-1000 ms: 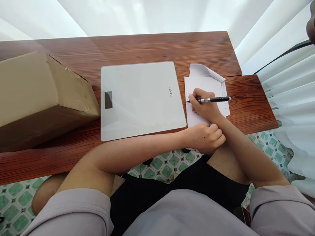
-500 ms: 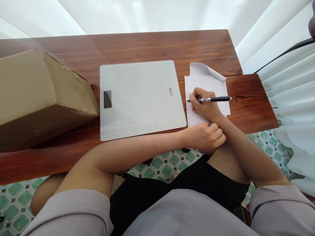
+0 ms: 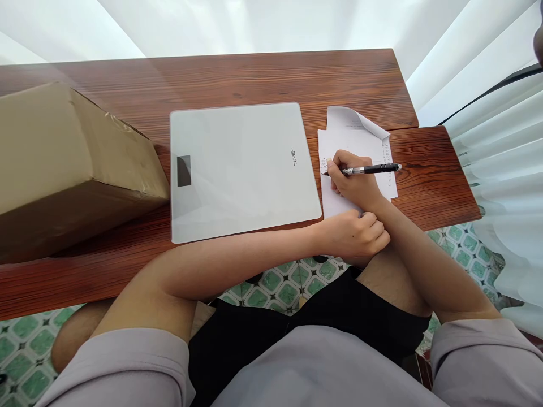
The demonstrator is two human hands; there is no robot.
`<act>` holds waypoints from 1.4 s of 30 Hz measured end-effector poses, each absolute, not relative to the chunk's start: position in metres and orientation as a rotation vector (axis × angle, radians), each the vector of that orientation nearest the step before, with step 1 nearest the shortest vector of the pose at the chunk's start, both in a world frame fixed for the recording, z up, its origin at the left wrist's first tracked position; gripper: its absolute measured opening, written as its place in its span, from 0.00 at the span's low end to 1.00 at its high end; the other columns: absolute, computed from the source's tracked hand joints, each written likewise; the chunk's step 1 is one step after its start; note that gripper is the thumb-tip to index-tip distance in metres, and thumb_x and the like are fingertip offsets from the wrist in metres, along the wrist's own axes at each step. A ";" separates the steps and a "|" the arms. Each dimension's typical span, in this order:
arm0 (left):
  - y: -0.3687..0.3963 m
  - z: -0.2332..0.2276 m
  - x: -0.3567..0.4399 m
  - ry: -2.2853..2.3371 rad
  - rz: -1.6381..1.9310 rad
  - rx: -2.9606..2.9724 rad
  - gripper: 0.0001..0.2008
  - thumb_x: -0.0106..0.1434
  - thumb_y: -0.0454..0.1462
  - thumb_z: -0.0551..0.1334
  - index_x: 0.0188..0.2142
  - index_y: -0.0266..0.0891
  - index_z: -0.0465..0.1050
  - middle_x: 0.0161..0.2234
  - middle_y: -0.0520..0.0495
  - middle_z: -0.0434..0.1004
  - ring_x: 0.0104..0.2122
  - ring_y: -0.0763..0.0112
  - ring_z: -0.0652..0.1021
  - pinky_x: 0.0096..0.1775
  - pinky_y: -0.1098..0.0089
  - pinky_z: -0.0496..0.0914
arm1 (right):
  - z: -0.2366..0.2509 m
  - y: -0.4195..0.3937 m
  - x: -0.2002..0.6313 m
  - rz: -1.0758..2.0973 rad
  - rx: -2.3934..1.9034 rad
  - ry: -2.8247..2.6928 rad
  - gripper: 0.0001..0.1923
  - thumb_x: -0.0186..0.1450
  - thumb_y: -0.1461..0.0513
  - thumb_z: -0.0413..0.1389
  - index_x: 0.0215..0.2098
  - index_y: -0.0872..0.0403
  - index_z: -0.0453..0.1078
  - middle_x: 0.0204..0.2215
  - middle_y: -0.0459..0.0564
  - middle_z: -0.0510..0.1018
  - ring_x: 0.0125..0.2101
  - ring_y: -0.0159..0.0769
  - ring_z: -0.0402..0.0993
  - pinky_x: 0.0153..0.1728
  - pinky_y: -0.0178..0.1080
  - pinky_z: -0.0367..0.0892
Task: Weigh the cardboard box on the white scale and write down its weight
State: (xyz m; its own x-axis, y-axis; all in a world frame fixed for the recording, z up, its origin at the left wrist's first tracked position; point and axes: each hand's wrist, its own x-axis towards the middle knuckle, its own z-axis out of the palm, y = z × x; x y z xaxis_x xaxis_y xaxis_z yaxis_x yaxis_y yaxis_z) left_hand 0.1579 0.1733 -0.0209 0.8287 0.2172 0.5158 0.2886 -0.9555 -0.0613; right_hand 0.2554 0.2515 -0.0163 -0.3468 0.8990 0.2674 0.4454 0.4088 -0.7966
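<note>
A black pen (image 3: pixel 375 169) lies slanted in my right hand (image 3: pixel 354 175), which is closed around its lower part. The tip meets the left side of some white papers (image 3: pixel 341 198), close to small handwritten marks. Curled into a fist, my left hand (image 3: pixel 356 234) rests at the near edge of the papers, close to my right forearm. The inside of that fist is hidden, so I cannot tell what it holds. Left of the papers lies a flat white scale (image 3: pixel 246 169) with a dark display window.
A large brown taped cardboard box (image 3: pixel 42 152) stands at the left on the wooden table (image 3: pixel 237 76). White curtains (image 3: pixel 500 169) hang behind the table and at its right. Green patterned tiles (image 3: pixel 284 288) show on the floor below.
The pen tip has shifted very slightly, and a bit more of the handwriting beside it shows. My left hand stays in place.
</note>
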 end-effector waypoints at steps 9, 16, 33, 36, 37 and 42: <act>0.173 -0.021 0.158 -0.403 -0.803 -2.842 0.10 0.69 0.25 0.53 0.32 0.34 0.66 0.25 0.47 0.65 0.25 0.68 0.64 0.26 0.65 0.44 | -0.014 0.251 0.255 0.788 -1.156 -1.969 0.20 0.72 0.60 0.55 0.24 0.50 0.56 0.13 0.38 0.68 0.14 0.31 0.66 0.24 0.39 0.65; 0.173 -0.021 0.158 -0.410 -0.834 -2.795 0.11 0.69 0.25 0.53 0.31 0.35 0.65 0.25 0.47 0.64 0.25 0.69 0.63 0.26 0.65 0.44 | -0.013 0.251 0.254 0.811 -1.157 -1.942 0.20 0.72 0.61 0.55 0.23 0.50 0.55 0.13 0.38 0.67 0.14 0.31 0.66 0.22 0.38 0.65; 0.173 -0.022 0.160 -0.430 -0.883 -2.755 0.11 0.69 0.25 0.53 0.30 0.36 0.64 0.25 0.47 0.63 0.25 0.68 0.63 0.26 0.65 0.44 | -0.013 0.248 0.256 0.864 -1.118 -1.829 0.20 0.73 0.60 0.56 0.24 0.50 0.57 0.13 0.39 0.68 0.13 0.30 0.65 0.19 0.37 0.65; 0.173 -0.022 0.161 -0.438 -0.860 -2.789 0.11 0.69 0.25 0.52 0.31 0.35 0.65 0.24 0.48 0.64 0.25 0.69 0.63 0.26 0.66 0.44 | -0.013 0.247 0.258 0.718 -1.124 -1.774 0.21 0.75 0.52 0.54 0.27 0.49 0.57 0.15 0.40 0.70 0.15 0.32 0.67 0.20 0.38 0.65; 0.173 -0.021 0.161 -0.444 -0.864 -2.785 0.11 0.69 0.25 0.52 0.31 0.35 0.65 0.24 0.48 0.63 0.24 0.69 0.63 0.25 0.66 0.44 | -0.013 0.248 0.260 0.646 -1.128 -1.783 0.20 0.75 0.50 0.54 0.28 0.49 0.59 0.17 0.40 0.71 0.16 0.32 0.68 0.21 0.38 0.66; 0.173 -0.020 0.161 -0.463 -0.947 -2.727 0.11 0.67 0.24 0.53 0.30 0.35 0.64 0.23 0.50 0.61 0.23 0.71 0.62 0.24 0.68 0.45 | -0.005 0.264 0.279 0.217 -1.120 -2.060 0.10 0.74 0.52 0.57 0.40 0.49 0.70 0.33 0.47 0.79 0.31 0.36 0.74 0.32 0.40 0.70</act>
State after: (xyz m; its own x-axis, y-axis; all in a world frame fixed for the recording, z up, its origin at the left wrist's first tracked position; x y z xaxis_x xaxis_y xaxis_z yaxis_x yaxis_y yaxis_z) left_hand 0.1609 0.1727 -0.0201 0.7432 0.2216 0.6312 0.3620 -0.9267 -0.1008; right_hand 0.2789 0.2643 -0.0045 -0.3203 0.7751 0.5446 0.6444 0.5997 -0.4745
